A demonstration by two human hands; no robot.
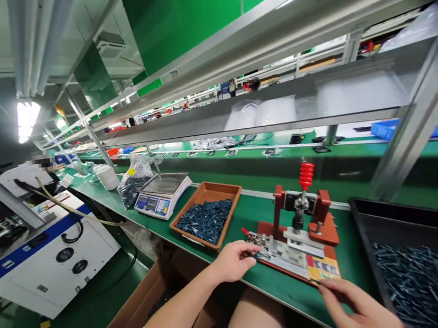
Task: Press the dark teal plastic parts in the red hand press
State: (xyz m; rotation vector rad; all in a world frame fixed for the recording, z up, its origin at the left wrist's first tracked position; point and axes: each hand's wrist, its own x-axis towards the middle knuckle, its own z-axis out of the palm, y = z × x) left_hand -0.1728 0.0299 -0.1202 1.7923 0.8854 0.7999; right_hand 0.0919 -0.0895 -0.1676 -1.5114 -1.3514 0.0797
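A red and silver bench fixture with a red-handled lever stands on the green table. My left hand is at the fixture's left end, its thumb and fingers closed round a small dark part beside the metal clamp. My right hand is near the fixture's front right corner, below a yellow label. Its thumb and forefinger pinch a small dark piece. An orange-brown tray of small dark blue parts lies behind my left hand. To the right, a black tray holds similar parts.
A digital scale, a plastic bag of dark parts and a white container stand at the back left. A shelf with white bags runs above the table. A slanted metal post rises behind the black tray.
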